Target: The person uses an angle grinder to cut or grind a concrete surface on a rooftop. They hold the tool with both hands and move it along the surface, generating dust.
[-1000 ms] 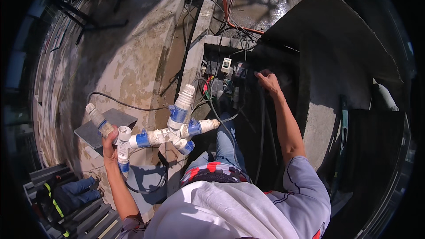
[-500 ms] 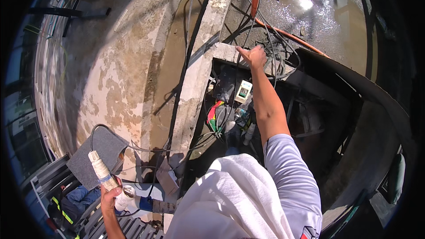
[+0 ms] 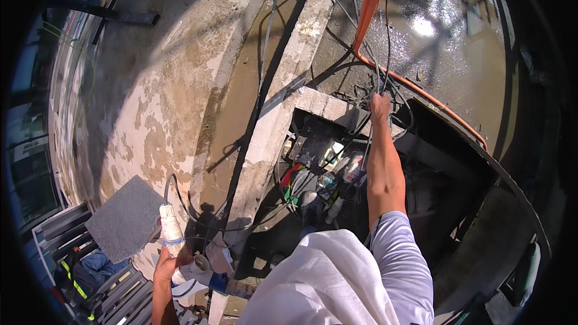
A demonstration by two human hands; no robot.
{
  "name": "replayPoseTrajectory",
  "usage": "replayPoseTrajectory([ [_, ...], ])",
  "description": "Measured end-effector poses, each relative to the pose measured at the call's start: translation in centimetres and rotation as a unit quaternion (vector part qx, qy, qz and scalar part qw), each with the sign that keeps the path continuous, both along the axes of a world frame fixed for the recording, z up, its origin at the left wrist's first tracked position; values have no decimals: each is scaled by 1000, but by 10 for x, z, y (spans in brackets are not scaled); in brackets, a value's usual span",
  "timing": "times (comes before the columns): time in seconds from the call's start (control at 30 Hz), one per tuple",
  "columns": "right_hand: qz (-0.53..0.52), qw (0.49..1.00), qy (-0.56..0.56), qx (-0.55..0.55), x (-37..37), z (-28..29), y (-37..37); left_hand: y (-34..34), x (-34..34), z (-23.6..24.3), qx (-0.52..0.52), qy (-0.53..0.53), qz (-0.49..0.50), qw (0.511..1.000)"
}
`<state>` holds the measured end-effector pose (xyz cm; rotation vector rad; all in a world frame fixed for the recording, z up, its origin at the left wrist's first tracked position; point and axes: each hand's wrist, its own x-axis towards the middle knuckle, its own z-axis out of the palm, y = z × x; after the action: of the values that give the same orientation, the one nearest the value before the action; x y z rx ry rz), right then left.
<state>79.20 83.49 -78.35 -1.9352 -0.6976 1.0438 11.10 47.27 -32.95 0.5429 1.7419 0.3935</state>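
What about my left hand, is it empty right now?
No, your left hand grips a white cable connector with a blue band.

Right fingers partly hidden among cables, far end of the pipe assembly probably behind the white cloth
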Motion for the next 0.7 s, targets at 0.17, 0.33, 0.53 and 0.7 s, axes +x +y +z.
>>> replayPoseTrajectory([
  [0.17,-25,948,311,56,-27,259,42,-7,21,51,-40,26,-37,998],
  [0.33,86,972,152,158,-28,369,71,-34,14,46,-3,-3,-36,999],
  [0.53,136,983,82,94,-50,429,9,-52,16,80,60,-63,-54,995],
  [0.7,28,979,172,104,-69,412,-28,-59,26,90,98,-73,-51,991],
])
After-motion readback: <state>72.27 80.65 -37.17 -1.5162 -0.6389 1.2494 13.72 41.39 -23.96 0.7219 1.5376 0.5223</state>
